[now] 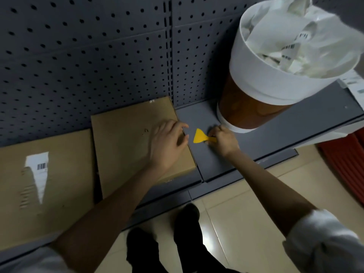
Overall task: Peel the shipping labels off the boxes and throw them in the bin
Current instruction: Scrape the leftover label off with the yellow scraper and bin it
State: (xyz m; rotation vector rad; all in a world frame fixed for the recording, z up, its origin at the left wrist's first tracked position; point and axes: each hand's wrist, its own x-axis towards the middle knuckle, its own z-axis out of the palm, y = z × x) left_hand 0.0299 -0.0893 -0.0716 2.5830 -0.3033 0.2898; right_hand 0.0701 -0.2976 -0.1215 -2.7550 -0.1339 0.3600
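Note:
Two flat cardboard boxes lie on a grey shelf (208,164). The middle box (128,134) has a bare top with small scuffs. The left box (65,184) carries a torn white shipping label (38,170) with a barcode. My left hand (169,142) rests on the middle box's right edge, fingers loosely bent. My right hand (223,137) pinches the handle of a yellow plastic scraper (200,135) lying on the shelf just right of that box. The bin (275,79), brown with a white liner, stands at the right and holds several peeled labels.
A grey pegboard wall (88,56) backs the shelf. More label sheets (354,83) lie at the far right edge. A red ribbed object (346,162) sits low on the right. Beige floor tiles and my dark shoes (185,229) are below.

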